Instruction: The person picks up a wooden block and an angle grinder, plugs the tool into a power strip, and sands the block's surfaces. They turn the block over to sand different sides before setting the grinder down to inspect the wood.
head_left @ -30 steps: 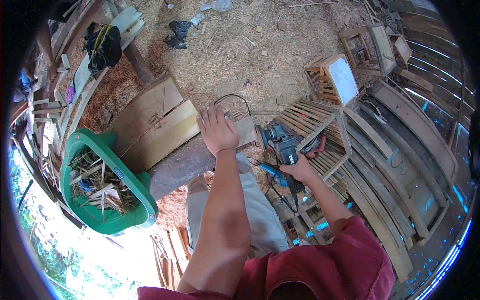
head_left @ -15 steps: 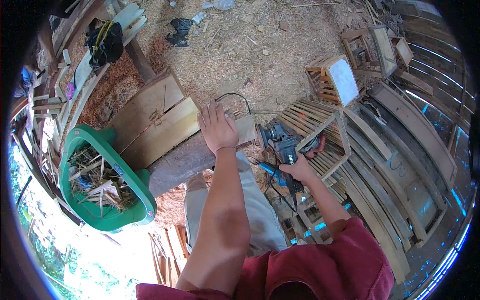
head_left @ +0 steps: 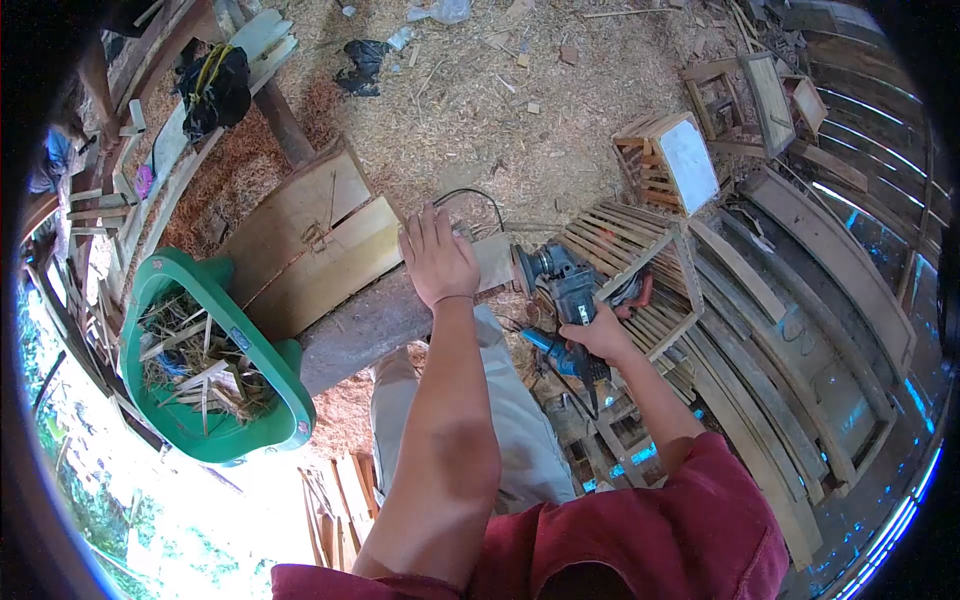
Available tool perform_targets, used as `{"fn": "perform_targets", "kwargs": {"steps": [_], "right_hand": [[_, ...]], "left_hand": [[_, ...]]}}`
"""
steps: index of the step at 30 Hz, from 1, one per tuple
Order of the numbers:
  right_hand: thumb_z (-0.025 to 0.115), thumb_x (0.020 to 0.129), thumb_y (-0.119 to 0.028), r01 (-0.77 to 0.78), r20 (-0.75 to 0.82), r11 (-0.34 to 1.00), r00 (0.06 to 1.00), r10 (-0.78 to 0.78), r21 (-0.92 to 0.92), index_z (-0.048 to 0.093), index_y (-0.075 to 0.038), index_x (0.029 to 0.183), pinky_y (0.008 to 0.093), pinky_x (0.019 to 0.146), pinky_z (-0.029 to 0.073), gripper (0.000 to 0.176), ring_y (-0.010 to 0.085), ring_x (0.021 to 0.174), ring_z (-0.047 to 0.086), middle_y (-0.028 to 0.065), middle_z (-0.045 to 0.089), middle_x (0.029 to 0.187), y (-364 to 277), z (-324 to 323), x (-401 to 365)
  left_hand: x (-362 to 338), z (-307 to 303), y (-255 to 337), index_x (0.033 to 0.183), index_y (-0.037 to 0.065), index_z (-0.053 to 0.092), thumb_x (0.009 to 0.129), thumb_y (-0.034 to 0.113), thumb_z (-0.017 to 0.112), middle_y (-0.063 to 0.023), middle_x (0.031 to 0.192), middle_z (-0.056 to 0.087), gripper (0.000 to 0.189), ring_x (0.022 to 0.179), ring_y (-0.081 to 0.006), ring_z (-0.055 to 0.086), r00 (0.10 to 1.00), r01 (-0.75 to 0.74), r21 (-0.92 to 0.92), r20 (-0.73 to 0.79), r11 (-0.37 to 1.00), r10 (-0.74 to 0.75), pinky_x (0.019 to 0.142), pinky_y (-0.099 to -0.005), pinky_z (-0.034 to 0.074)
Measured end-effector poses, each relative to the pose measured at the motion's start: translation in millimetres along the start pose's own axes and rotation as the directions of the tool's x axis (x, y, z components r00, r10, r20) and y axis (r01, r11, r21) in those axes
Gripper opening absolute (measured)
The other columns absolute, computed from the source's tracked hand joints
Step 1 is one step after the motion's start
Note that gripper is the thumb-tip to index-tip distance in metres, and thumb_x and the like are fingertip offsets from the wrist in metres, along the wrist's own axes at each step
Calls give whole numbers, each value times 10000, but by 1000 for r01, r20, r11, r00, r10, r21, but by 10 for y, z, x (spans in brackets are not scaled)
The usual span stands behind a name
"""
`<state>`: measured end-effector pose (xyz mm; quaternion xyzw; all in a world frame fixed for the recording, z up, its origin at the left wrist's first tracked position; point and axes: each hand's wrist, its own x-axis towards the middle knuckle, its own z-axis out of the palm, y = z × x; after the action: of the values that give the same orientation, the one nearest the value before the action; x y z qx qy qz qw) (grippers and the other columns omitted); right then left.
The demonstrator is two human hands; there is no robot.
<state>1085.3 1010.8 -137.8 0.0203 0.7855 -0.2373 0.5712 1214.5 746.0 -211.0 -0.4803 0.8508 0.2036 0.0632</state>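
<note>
My left hand lies flat, fingers stretched out, on a pale wooden board. The board rests on a thick plank bench above my legs. My right hand is wrapped round the body of a dark grey angle grinder. The grinder's round disc stands upright right at the board's right end. A blue tool part shows just left of my right hand, with a dark cord hanging near it.
A green plastic tub of wood scraps stands at the left, by wide boards on the bench. Slatted wooden frames and long planks lie at the right. Shavings cover the ground. A black bag hangs at upper left.
My right hand and the grinder have shifted very slightly, with the disc still at the board's end. My left hand stays flat on the board.
</note>
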Motion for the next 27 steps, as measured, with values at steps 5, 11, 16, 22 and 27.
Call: {"fn": "perform_targets", "kwargs": {"steps": [5,11,16,22,27], "right_hand": [[906,793,-129,-76,42,996,996,73,56,659,9,1221,380,750,591,513,192,793,730,79,757,977,77,-25,62],[920,785,-164,-127,90,990,989,120,69,611,59,1312,367,794,598,650,192,827,743,98,769,1001,-255,-60,-12],[911,793,-147,-45,0,999,999,45,22,601,66,1287,369,757,597,621,193,804,739,99,761,959,-79,-28,113],[904,796,-138,-91,57,994,994,88,61,604,58,1269,371,747,593,594,186,816,735,97,751,965,-317,-49,118],[904,800,-140,-73,48,995,996,70,61,606,52,1282,368,746,592,599,188,809,731,90,749,971,-259,-44,103]], "left_hand": [[-14,27,-15,1473,68,594,969,287,502,-106,1662,475,557,1574,-346,361,1000,-9,24,-3,1000,9,1335,-543,194],[-11,72,-31,1474,61,594,972,289,497,-101,1660,477,560,1573,-342,363,1000,-4,30,-3,1000,4,1340,-537,184],[-4,37,-17,1474,57,593,973,289,495,-101,1651,484,561,1572,-341,360,1000,-5,21,0,1000,5,1340,-539,184],[5,12,-15,1490,59,579,977,287,489,-97,1659,471,569,1574,-339,354,1000,-5,5,7,1000,5,1340,-543,182],[2,12,-7,1493,64,575,977,289,494,-91,1659,468,569,1573,-333,355,1000,-4,37,10,999,4,1336,-543,191]]}}
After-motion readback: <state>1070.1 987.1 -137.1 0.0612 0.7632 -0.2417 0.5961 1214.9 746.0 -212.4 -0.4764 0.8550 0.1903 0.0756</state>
